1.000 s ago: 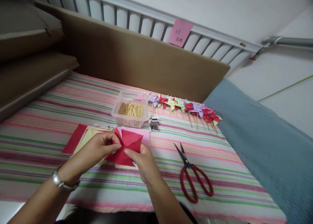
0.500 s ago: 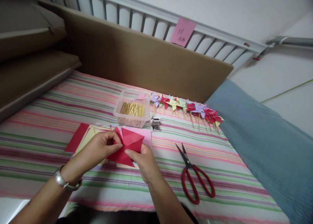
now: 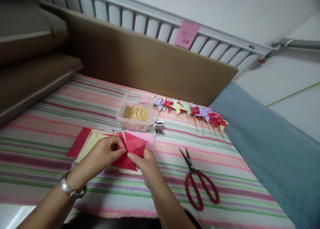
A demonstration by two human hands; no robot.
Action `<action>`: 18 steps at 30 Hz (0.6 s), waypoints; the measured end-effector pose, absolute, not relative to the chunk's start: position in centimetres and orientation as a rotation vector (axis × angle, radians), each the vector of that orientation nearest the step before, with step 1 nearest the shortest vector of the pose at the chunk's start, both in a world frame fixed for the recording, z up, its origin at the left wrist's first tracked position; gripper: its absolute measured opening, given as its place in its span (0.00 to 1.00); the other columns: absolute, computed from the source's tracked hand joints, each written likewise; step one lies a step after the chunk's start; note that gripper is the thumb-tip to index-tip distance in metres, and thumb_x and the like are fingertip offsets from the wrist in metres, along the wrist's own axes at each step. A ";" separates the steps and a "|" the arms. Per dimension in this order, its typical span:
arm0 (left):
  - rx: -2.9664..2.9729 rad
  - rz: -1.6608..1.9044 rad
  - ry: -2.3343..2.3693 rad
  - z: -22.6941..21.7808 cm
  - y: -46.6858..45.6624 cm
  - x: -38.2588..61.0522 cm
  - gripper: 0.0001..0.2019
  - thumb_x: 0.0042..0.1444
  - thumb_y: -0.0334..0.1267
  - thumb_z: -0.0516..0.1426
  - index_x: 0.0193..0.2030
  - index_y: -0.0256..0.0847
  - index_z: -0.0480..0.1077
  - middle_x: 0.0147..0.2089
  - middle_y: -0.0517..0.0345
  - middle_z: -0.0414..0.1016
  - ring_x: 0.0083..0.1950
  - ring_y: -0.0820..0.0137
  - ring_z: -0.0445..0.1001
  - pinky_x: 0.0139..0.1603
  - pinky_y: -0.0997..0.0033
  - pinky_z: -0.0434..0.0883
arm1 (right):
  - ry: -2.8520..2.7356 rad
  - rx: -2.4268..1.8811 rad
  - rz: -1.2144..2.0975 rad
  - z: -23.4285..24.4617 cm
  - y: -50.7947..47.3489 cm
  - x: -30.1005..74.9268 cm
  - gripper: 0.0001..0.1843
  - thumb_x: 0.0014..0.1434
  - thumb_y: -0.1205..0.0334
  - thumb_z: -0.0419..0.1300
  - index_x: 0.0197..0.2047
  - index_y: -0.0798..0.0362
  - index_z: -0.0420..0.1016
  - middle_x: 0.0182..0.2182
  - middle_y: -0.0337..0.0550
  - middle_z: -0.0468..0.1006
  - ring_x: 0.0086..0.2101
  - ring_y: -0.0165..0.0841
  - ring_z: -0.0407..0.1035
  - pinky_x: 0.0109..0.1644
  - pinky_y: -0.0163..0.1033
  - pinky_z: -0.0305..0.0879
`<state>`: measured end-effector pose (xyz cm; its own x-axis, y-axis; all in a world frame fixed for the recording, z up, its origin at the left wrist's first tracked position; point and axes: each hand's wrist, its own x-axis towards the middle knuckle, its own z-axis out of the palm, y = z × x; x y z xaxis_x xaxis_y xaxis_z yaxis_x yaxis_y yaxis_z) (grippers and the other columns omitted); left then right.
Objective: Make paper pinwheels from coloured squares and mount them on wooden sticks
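Observation:
A square of red paper [image 3: 134,143], cut in from its corners, is held up between both hands. My left hand [image 3: 110,150] pinches it near the middle with thumb and forefinger. From the right side, my right hand [image 3: 146,164] grips it, the thumb pressed on the paper close to the centre and the other fingers behind. Part of the paper is hidden by the fingers. Beneath and behind the hands lies a stack of coloured paper sheets [image 3: 87,144], red, yellow and pink among them.
Red-handled scissors [image 3: 192,170] lie partly open on the striped cloth [image 3: 237,175]. Behind the hands stand a clear plastic box [image 3: 135,124] of wooden sticks and a small open box [image 3: 159,128] of metal pieces. Several paper pinwheels [image 3: 185,107] lie along a cardboard panel [image 3: 150,62].
The left fingertips have shifted slightly right, closer to the right thumb at the paper's middle. Both hands keep hold of the red paper; the other things stay in place.

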<state>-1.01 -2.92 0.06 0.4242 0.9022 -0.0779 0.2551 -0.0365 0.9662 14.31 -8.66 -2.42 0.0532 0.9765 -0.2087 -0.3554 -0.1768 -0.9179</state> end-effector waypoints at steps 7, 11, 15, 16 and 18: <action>1.471 0.826 1.055 1.2 -3.2 0.1 0.08 0.45 0.36 0.62 0.34 0.39 0.71 0.28 0.61 0.73 0.28 0.72 0.68 0.28 0.73 0.65 | -0.657 -1.037 1.435 -2.1 -8.4 14.4 0.14 0.44 0.63 0.70 0.38 0.53 0.82 0.33 0.39 0.83 0.32 0.33 0.74 0.43 0.38 0.68; 1.224 1.031 1.064 2.0 -3.6 0.8 0.23 0.43 0.37 0.65 0.48 0.43 0.68 0.43 0.58 0.75 0.36 0.71 0.73 0.37 0.70 0.70 | -0.516 -0.988 1.426 -1.7 -8.1 14.6 0.16 0.43 0.63 0.71 0.38 0.54 0.82 0.32 0.41 0.84 0.31 0.35 0.76 0.43 0.40 0.70; 0.921 0.920 1.029 2.1 -4.0 1.6 0.14 0.43 0.37 0.67 0.37 0.39 0.71 0.31 0.61 0.75 0.31 0.74 0.71 0.34 0.75 0.69 | -0.492 -0.949 1.382 -1.9 -7.7 14.5 0.15 0.42 0.63 0.72 0.36 0.54 0.82 0.33 0.41 0.84 0.31 0.34 0.76 0.42 0.39 0.70; 0.881 0.845 1.003 2.1 -4.1 1.7 0.12 0.43 0.37 0.67 0.35 0.38 0.72 0.29 0.62 0.74 0.29 0.74 0.71 0.33 0.76 0.69 | -0.494 -0.953 1.375 -2.0 -7.6 14.5 0.15 0.42 0.63 0.72 0.36 0.54 0.82 0.32 0.40 0.84 0.31 0.34 0.76 0.41 0.38 0.70; 0.843 0.736 0.948 2.2 -4.2 1.8 0.09 0.44 0.36 0.67 0.31 0.37 0.74 0.27 0.61 0.75 0.27 0.75 0.70 0.31 0.77 0.68 | -0.502 -0.969 1.374 -2.3 -7.6 14.4 0.14 0.41 0.63 0.72 0.35 0.53 0.82 0.31 0.39 0.84 0.30 0.32 0.75 0.40 0.37 0.69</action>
